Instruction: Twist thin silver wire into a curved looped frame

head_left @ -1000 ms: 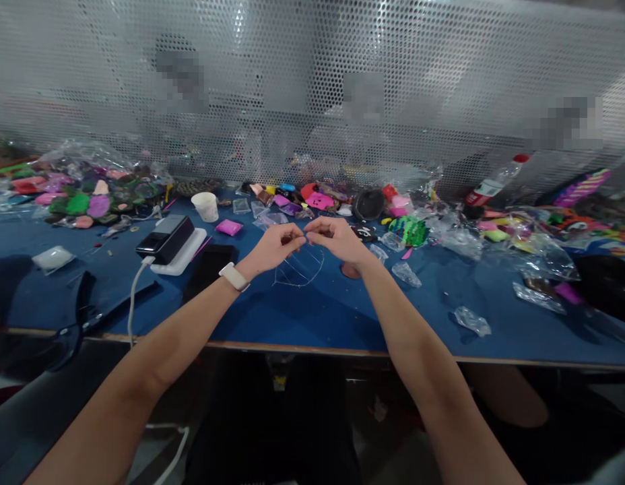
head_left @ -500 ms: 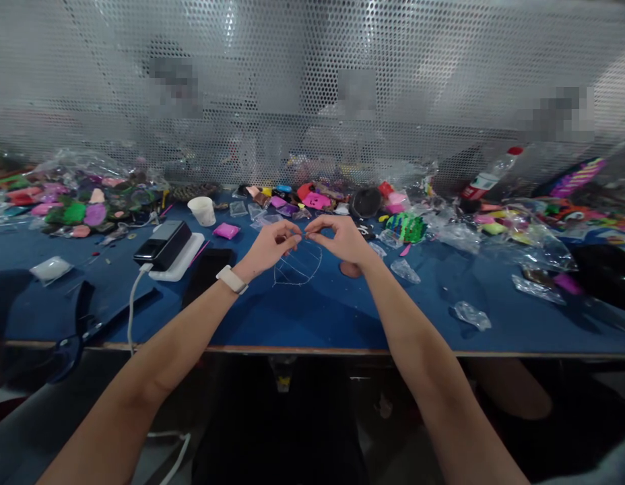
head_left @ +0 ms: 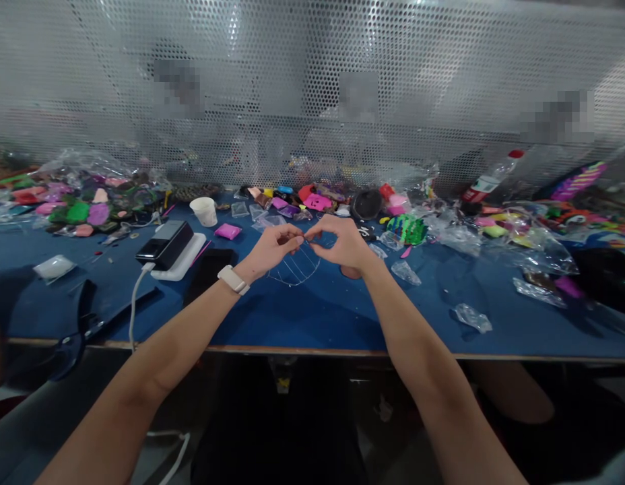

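Both hands meet at the middle of the blue table, fingertips touching or nearly so. My left hand (head_left: 272,248), with a pale watch band on its wrist, pinches the upper part of a thin wire frame (head_left: 292,283). From the other side my right hand (head_left: 340,241) is closed in a pinch at the same spot, thumb against forefinger. The frame hangs below the fingers as a rounded outline with several thin cross lines; its top is hidden by the fingers. Under my right wrist a brown round piece (head_left: 349,272) shows in part.
Behind the hands lie colourful clay pieces (head_left: 316,201), a paper cup (head_left: 204,211) and a pink packet (head_left: 227,231). At left are a black device (head_left: 165,244) with a white cable and a dark phone (head_left: 211,269). A bottle (head_left: 489,180) leans at right. A perforated metal screen (head_left: 302,60) stands behind.
The wire frame has tilted and turned slightly under the fingers, with its lower left corner now less pointed. Both hands keep their pinch at nearly the same place.
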{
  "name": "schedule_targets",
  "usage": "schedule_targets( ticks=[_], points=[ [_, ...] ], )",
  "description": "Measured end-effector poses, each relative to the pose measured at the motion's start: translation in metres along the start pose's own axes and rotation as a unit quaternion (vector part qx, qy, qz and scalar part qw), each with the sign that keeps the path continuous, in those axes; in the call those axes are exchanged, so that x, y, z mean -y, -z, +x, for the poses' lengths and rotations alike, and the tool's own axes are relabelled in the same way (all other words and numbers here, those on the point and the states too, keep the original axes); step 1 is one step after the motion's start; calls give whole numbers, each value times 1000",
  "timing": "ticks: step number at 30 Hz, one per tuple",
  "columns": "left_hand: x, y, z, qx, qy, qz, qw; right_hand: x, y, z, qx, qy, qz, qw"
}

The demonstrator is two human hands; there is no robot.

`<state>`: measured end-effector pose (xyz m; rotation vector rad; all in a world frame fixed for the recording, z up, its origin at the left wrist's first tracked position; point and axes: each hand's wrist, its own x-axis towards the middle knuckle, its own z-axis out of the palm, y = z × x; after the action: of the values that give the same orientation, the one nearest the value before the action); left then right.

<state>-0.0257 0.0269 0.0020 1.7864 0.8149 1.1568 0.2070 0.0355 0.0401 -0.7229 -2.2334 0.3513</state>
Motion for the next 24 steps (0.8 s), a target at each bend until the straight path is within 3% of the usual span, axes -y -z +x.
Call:
schedule_targets(
  ticks=[7, 14, 24],
  points=[
    [1, 2, 2, -1, 3, 23, 1000, 0, 1, 2, 47, 47, -99, 993],
    [1, 2, 1, 6, -4, 34, 999, 2, 1, 3, 70, 42, -132, 988],
    [-2, 2, 2, -10, -25, 53, 998, 10, 2, 4, 62, 61, -169, 982]
  ],
)
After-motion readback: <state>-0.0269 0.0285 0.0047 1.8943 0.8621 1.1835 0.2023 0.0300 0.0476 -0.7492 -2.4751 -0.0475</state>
